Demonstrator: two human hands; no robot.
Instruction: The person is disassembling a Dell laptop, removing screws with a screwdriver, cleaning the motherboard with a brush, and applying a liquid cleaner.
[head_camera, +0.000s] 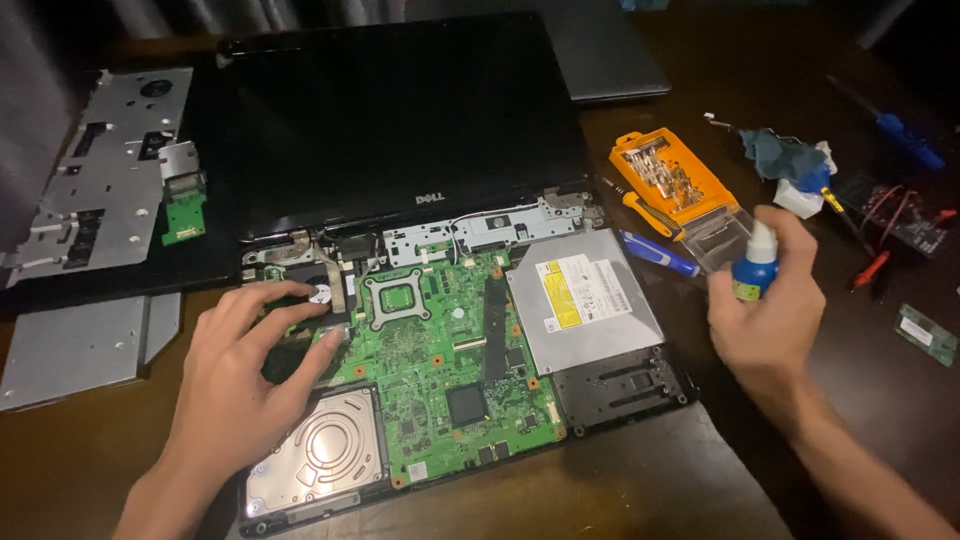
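while the left hand (235, 385) rests open-fingered on the laptop's fan (315, 300), the right hand (765, 320) at three o'clock grasps a small blue bottle (757, 265).

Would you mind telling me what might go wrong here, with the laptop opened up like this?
1. The right hand holds a small blue bottle beside the bare green motherboard; any spilled liquid could reach it.
2. The left hand rests its fingers on the fan, and could strain nearby cables.
3. The orange bit case lies open and could spill.
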